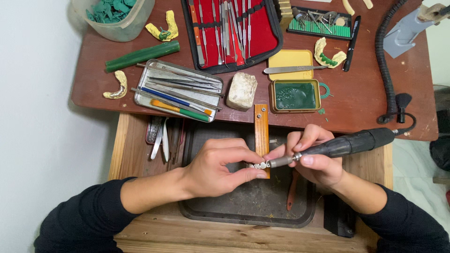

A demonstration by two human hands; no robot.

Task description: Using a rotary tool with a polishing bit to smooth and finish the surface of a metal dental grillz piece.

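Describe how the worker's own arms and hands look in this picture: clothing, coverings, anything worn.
Both arms wear long black sleeves, pushed up to leave the forearms bare. The left hand and the right hand are bare: no gloves. No rings, watch or bracelet show. The sleeves are plain, with no markings visible.

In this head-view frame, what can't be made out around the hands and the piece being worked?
- Small silvery workpiece: too small, and half covered by the left hand; its shape is unclear.
- Rotary handpiece tip: hidden where it meets the workpiece; the right hand covers part of the shaft.
- Dark tray: middle hidden by both hands.
- Green-filled tub: cut off by the top edge.
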